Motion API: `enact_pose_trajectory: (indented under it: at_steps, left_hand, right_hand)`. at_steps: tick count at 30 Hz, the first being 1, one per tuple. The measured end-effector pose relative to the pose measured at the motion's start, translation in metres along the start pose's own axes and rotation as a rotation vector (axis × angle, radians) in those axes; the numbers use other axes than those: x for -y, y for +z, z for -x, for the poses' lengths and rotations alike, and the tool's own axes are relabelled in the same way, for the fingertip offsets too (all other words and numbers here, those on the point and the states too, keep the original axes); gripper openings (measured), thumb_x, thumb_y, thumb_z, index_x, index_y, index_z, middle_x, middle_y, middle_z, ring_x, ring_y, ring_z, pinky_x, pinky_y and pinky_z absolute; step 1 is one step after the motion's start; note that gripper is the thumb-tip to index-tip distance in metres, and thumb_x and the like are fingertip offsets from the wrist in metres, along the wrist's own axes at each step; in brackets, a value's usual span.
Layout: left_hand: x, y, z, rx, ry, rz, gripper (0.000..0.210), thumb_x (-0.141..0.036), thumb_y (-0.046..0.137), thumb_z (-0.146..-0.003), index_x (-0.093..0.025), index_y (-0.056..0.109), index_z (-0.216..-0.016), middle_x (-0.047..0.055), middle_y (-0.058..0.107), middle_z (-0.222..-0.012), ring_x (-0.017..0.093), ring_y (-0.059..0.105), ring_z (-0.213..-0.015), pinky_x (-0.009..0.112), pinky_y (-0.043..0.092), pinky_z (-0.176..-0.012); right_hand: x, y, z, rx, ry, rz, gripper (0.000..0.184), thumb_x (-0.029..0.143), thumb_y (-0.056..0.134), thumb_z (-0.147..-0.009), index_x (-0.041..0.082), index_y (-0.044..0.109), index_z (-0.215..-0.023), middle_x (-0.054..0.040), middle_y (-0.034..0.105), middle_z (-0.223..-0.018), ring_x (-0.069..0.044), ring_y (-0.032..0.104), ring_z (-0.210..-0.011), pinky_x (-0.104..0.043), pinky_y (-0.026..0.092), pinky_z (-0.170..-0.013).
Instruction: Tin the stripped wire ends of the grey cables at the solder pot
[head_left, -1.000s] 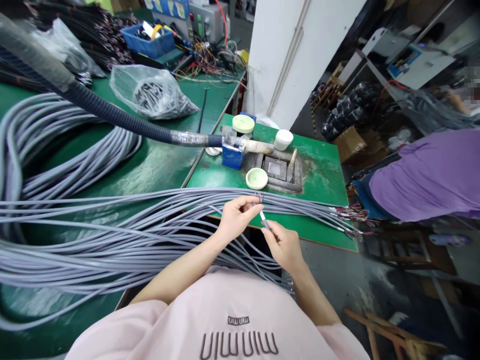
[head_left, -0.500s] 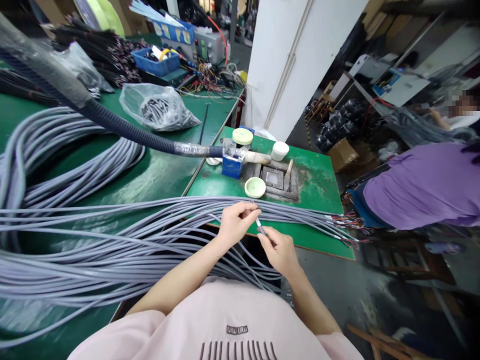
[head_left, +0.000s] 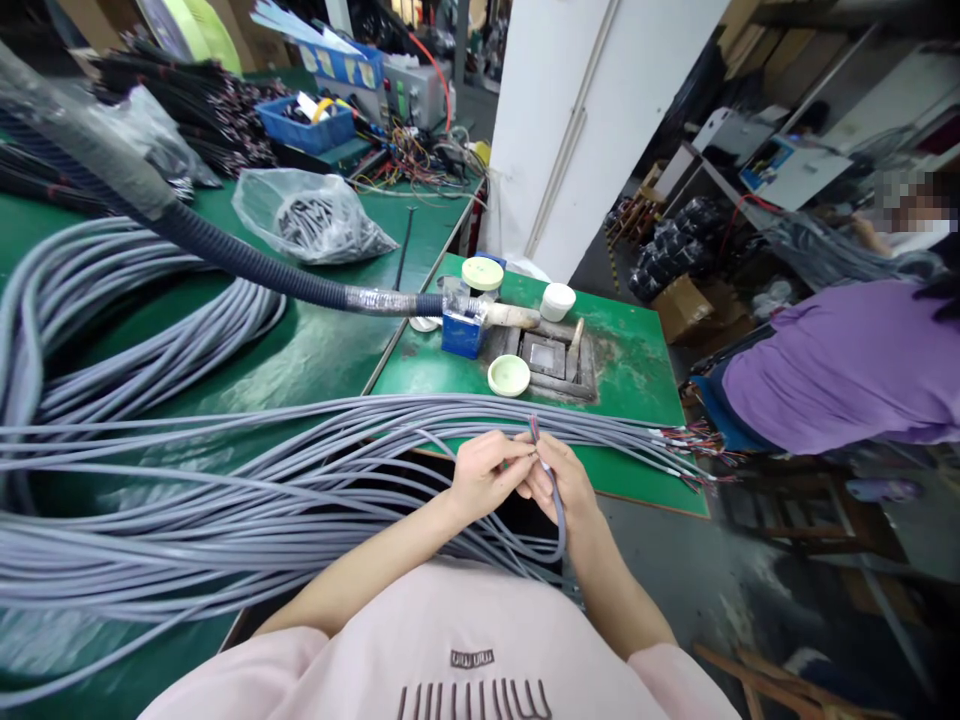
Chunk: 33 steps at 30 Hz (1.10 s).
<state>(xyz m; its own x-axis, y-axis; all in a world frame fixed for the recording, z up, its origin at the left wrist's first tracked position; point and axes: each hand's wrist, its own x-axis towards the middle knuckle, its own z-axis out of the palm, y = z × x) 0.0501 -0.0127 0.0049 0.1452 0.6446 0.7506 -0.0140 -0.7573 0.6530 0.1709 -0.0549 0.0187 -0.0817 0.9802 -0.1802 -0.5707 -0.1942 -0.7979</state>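
A grey cable (head_left: pixel 559 515) curves up from below into my right hand (head_left: pixel 574 485), whose fingers are closed around it near its stripped end. Thin coloured wires (head_left: pixel 534 427) stick up between the fingertips of both hands. My left hand (head_left: pixel 487 475) is pinched close against the right one, at the wires; exactly what its fingertips grip is too small to make out. Just beyond the hands, a bundle of grey cables (head_left: pixel 420 408) runs across the bench, its exposed wire ends (head_left: pixel 694 445) at the right edge.
A solder pot (head_left: pixel 547 357) is set into the green bench (head_left: pixel 630 340), near a pale green dish (head_left: pixel 509 375) and a white tub (head_left: pixel 557 301). A ribbed hose (head_left: pixel 300 282) reaches over from the left. A person in purple (head_left: pixel 832 365) sits at right.
My right hand has turned upward and come together with my left. The cable end now points away from me, with its wires up. My left hand has shifted slightly nearer my body.
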Motion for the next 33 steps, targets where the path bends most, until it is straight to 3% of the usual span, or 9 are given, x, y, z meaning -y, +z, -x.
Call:
enact_pose_trajectory:
  at_steps: [3,7,10,14,18,21,25,28,33]
  left_hand:
    - [-0.002,0.002,0.001,-0.01,-0.26,0.158,0.006,-0.021,0.068,-0.08,-0.018,0.071,-0.076,-0.004,0.057,-0.051,0.007,0.051,-0.044,0.02,0.042,-0.048]
    - [-0.002,0.008,0.0,-0.021,-0.66,0.564,0.019,-0.034,0.071,-0.077,-0.016,0.068,-0.072,-0.002,0.061,-0.053,0.011,0.056,-0.045,0.024,0.047,-0.048]
    - [-0.003,0.011,-0.003,-0.074,-0.771,0.646,0.024,-0.038,0.075,-0.073,-0.016,0.066,-0.067,-0.001,0.064,-0.058,0.011,0.058,-0.052,0.024,0.049,-0.052]
    - [-0.006,0.01,-0.007,-0.098,-0.708,0.588,0.024,-0.039,0.075,-0.072,-0.017,0.068,-0.066,0.001,0.068,-0.064,0.013,0.061,-0.057,0.027,0.051,-0.059]
    - [0.001,0.009,-0.006,-0.099,-0.679,0.505,0.025,-0.041,0.073,-0.074,-0.017,0.068,-0.069,0.001,0.066,-0.063,0.013,0.059,-0.058,0.027,0.049,-0.06]
    - [0.017,0.005,0.0,-0.015,-0.674,0.349,0.025,-0.041,0.069,-0.077,-0.016,0.067,-0.07,0.0,0.064,-0.062,0.011,0.053,-0.055,0.026,0.044,-0.055]
    - [0.043,-0.012,0.007,0.198,-0.378,-0.107,0.018,-0.033,0.061,-0.085,-0.017,0.069,-0.082,0.002,0.064,-0.067,0.015,0.055,-0.068,0.031,0.043,-0.068]
    - [0.057,-0.024,0.011,0.268,-0.25,-0.429,0.018,-0.03,0.055,-0.089,-0.019,0.068,-0.093,0.006,0.07,-0.084,0.02,0.058,-0.084,0.035,0.041,-0.075]
    - [0.065,-0.024,0.017,0.375,-0.114,-0.585,0.019,-0.03,0.053,-0.091,-0.019,0.067,-0.097,0.005,0.071,-0.093,0.02,0.061,-0.09,0.037,0.039,-0.08]
  right_hand:
    - [-0.003,0.002,-0.002,-0.085,-0.109,0.032,0.02,0.037,0.07,-0.076,0.019,0.069,-0.085,0.0097,0.044,-0.036,-0.006,0.036,-0.033,-0.023,0.042,-0.044]
    - [-0.004,0.001,-0.004,-0.187,-0.292,0.185,0.016,0.033,0.07,-0.075,0.021,0.072,-0.085,0.0069,0.052,-0.04,-0.008,0.044,-0.036,-0.021,0.036,-0.04]
    - [0.0,0.0,-0.003,-0.313,-0.442,0.484,0.012,0.029,0.068,-0.077,0.021,0.073,-0.084,0.0037,0.062,-0.051,-0.01,0.052,-0.042,-0.022,0.039,-0.041]
    - [0.004,-0.003,-0.002,-0.384,-0.576,0.809,0.008,0.026,0.065,-0.081,0.021,0.07,-0.079,0.0018,0.066,-0.062,-0.011,0.058,-0.052,-0.024,0.046,-0.052]
    - [0.006,-0.006,-0.009,-0.315,-0.581,0.899,0.02,0.029,0.06,-0.086,0.02,0.059,-0.068,0.0033,0.061,-0.058,-0.011,0.056,-0.055,-0.024,0.046,-0.058]
    - [0.017,-0.008,-0.024,-0.307,-0.564,0.972,0.023,0.031,0.059,-0.086,0.02,0.055,-0.066,0.0038,0.058,-0.055,-0.01,0.053,-0.053,-0.024,0.044,-0.058]
    - [0.042,-0.016,-0.06,-0.283,-0.471,1.106,0.027,0.033,0.058,-0.083,0.02,0.051,-0.061,0.005,0.053,-0.048,-0.01,0.047,-0.046,-0.023,0.039,-0.053]
    - [0.057,-0.023,-0.093,-0.243,-0.373,1.222,0.025,0.032,0.056,-0.08,0.02,0.05,-0.059,0.005,0.052,-0.046,-0.01,0.046,-0.044,-0.023,0.037,-0.052]
    - [0.064,-0.025,-0.137,-0.235,-0.188,1.709,0.023,0.03,0.052,-0.082,0.017,0.06,-0.065,0.0005,0.062,-0.057,-0.013,0.055,-0.058,-0.023,0.037,-0.059]
